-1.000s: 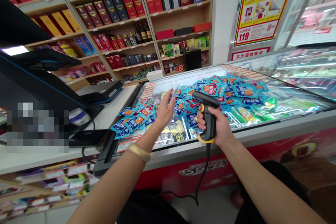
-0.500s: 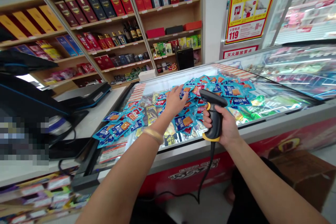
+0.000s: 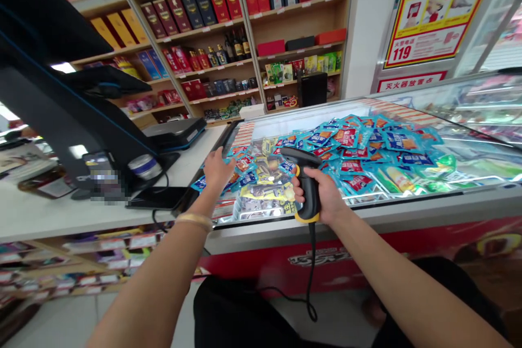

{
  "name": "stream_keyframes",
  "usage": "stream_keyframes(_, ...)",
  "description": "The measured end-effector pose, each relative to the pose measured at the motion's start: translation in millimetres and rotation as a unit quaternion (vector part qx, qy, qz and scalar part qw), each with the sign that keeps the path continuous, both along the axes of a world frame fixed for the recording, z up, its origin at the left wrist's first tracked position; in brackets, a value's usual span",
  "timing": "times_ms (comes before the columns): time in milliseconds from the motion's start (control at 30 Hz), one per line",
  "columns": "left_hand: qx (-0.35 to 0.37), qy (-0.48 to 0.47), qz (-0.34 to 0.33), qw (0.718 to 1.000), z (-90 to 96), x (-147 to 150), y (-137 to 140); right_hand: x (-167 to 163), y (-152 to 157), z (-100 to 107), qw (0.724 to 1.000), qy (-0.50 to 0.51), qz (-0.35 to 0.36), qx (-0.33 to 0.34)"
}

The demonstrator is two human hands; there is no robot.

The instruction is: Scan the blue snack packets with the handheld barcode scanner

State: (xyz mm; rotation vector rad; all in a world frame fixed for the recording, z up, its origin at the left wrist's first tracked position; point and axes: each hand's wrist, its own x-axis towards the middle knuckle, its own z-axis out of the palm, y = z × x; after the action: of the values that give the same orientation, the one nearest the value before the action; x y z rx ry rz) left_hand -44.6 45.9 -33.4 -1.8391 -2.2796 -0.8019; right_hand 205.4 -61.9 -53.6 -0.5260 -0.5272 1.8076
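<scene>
My right hand (image 3: pixel 328 196) is wrapped round the handle of a black and yellow barcode scanner (image 3: pixel 309 196), its head pointing left and its cord hanging down. At the left end of a glass-topped freezer, my left hand (image 3: pixel 218 171) reaches over a small group of blue snack packets (image 3: pixel 246 164). Its fingers are apart and I see nothing held in them; part of the group is hidden beneath it. A larger heap of the same kind of packets (image 3: pixel 346 138), with blue and red labels, spreads across the glass to the right of the scanner head.
Left of the freezer stands a white counter (image 3: pixel 36 217) with a black checkout terminal (image 3: pixel 93 109), a flat scale (image 3: pixel 179 133) and a white-and-blue roll (image 3: pixel 144 166). Shelves of boxes and bottles (image 3: pixel 234 46) line the back wall. The scanner cord (image 3: pixel 312 266) loops near the floor.
My left hand has moved from the large heap leftward to the small group. The scanner has shifted slightly left with my right hand. The view has turned left, showing more of the counter.
</scene>
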Motion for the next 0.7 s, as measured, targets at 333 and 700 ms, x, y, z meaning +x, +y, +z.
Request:
stream_keyframes(333, -0.171, 0.053, 0.002, 0.984, -4.7, -41.3, 24.0, -25.7, 2.4, -4.6, 0.997, -0.064, 0.027, -0.037)
stream_keyframes(700, 0.078, -0.111, -0.025, 0.99, 1.7, -26.7, -7.0, -25.0, -0.7, -2.0, 0.996, -0.071, 0.011, -0.052)
